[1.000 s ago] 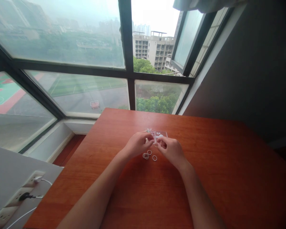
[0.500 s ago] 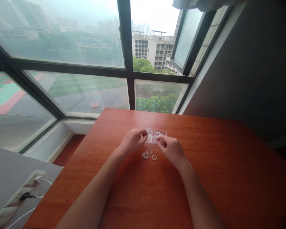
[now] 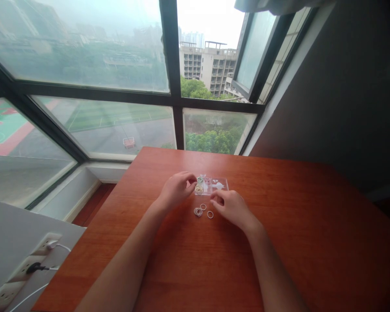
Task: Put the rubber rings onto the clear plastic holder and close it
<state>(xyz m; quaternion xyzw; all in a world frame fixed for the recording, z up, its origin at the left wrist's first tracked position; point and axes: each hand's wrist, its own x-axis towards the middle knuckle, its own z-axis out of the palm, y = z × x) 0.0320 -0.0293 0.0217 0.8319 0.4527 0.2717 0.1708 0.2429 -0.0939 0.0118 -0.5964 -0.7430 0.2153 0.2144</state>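
Head view shows us the clear compartment box [image 3: 212, 186] at frame centre between our hands, long axis left-right, left hand [image 3: 175, 190] curled touching its left end, right hand [image 3: 231, 206] loosely curled below it beside loose rings [image 3: 203, 211] on the worktop [image 3: 279, 242].

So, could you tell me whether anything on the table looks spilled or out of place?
A few small rings lie loose on the wooden table, just outside the clear compartment box that holds others. The left hand and right hand flank them. Nothing looks damaged.
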